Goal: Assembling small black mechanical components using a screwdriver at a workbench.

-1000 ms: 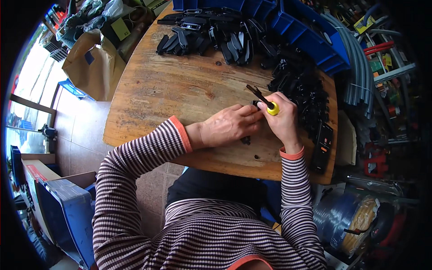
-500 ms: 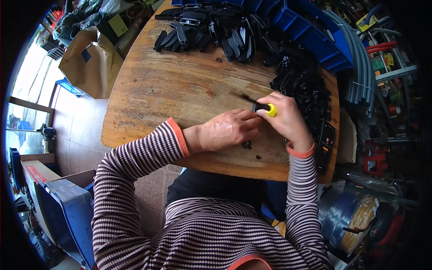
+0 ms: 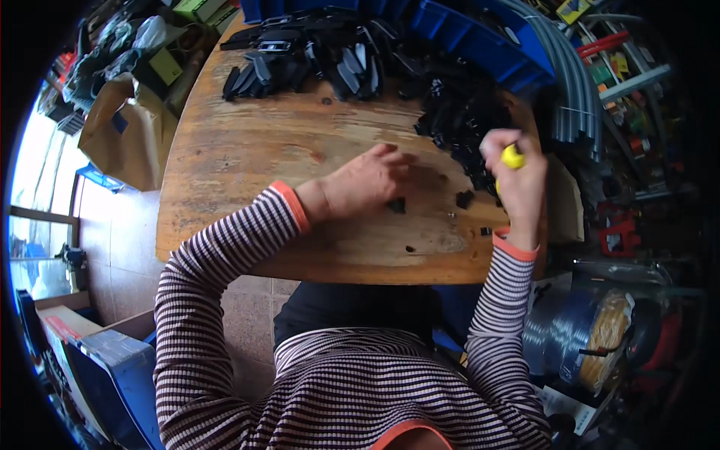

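Observation:
My left hand (image 3: 369,182) hovers over the middle of the wooden table, its fingers stretched out and a little apart, blurred by motion. A small black part (image 3: 397,205) lies just below those fingers. At the table's right side, my right hand (image 3: 517,176) is closed around a yellow-handled tool (image 3: 513,156). Motion blurs it, and the tool's working end cannot be made out. Beside this hand spreads a heap of small black plastic parts (image 3: 469,112). A loose black piece (image 3: 465,199) lies to the left of my right wrist.
Long black plastic pieces (image 3: 349,71) are piled along the far side of the wooden table (image 3: 247,150). Blue bins (image 3: 480,45) stand behind them. Grey tubing (image 3: 576,97) hangs at the right. A brown paper bag (image 3: 127,139) stands left, and a blue crate (image 3: 116,375) lower left.
My hands have parted: the right moved right with the yellow-handled tool, and the left opened and shifted slightly left. The whole view has also shifted. Small black pieces now show on the table.

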The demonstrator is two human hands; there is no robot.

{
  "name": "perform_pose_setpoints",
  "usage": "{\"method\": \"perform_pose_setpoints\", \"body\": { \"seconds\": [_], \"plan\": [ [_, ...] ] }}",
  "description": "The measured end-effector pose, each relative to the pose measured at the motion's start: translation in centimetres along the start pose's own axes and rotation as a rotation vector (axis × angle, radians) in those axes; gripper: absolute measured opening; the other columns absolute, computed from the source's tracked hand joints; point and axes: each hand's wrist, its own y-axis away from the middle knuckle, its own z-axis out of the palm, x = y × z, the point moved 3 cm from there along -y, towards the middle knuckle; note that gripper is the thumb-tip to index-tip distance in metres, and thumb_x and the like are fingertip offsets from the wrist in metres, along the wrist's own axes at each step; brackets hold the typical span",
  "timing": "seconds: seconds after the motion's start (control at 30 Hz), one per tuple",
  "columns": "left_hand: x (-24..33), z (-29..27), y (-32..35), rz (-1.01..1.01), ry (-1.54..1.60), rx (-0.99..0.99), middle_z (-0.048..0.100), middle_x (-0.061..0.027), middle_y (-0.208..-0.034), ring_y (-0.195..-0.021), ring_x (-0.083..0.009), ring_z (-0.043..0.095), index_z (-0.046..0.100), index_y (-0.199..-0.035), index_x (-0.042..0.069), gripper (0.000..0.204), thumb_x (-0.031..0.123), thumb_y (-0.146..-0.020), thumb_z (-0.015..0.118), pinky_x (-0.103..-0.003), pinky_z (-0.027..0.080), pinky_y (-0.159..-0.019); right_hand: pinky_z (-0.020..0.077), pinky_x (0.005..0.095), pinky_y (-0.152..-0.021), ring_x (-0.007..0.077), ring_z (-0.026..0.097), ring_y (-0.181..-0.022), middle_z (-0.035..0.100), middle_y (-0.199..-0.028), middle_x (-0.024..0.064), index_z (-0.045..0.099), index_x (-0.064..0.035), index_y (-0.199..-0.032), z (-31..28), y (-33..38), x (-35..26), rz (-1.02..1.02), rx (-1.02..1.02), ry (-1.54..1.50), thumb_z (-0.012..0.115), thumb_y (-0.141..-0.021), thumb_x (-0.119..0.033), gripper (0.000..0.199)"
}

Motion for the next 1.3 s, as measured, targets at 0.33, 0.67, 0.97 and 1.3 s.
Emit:
{"method": "perform_pose_setpoints", "body": {
  "seconds": [0.33,0.67,0.97,1.3],
  "plan": [
    [-7.1,-1.8,-1.0,-0.603,0.038,0.318,0.055,-0.0134,-0.093,-0.096,-0.033,0.055,0.058,-0.097,0.004,0.023,0.008,-0.076,0.064,-0.042,0.048,-0.082,0.0485,0.0371,-0.069,0.0332,0.062,-0.078,0.062,-0.085,0.0146,0.066,-0.0006,-0.091,0.2,5.4,4.0,0.083,-0.154,0.301,0.071,-0.075,-0.005,0.017],
    [-10.4,-1.6,-0.6,-0.625,-0.375,0.238,0.062,-0.014,-0.092,-0.088,-0.0312,0.061,0.06,-0.1,0.005,0.026,0.009,-0.075,0.067,-0.039,0.05,-0.076,0.0484,0.0337,-0.07,0.0293,0.062,-0.077,0.061,-0.084,0.0143,0.066,0.0021,-0.094,0.5,4.6,3.8,-0.079,-0.33,0.272,0.071,-0.073,-0.004,0.022],
    [0.6,-3.1,3.8,-0.963,0.513,0.221,0.066,-0.0128,-0.072,-0.059,-0.0331,0.06,0.063,-0.093,0.003,0.019,0.015,-0.081,0.069,-0.037,0.05,-0.057,0.0482,0.0364,-0.059,0.0309,0.063,-0.067,0.062,-0.074,0.0162,0.063,0.0016,-0.08,1.8,2.1,3.3,-0.144,-0.168,0.357,0.071,-0.077,-0.008,0.013],
    [4.2,-4.0,4.5,-0.368,0.106,0.095,0.057,-0.0124,-0.093,-0.085,-0.0286,0.06,0.061,-0.101,0.004,0.032,0.012,-0.072,0.07,-0.037,0.052,-0.071,0.0465,0.031,-0.056,0.025,0.061,-0.063,0.064,-0.073,0.0135,0.063,-0.0005,-0.083,7.0,1.9,-3.0,-0.27,-0.15,0.009,0.071,-0.08,-0.008,0.012]
  ]
}}
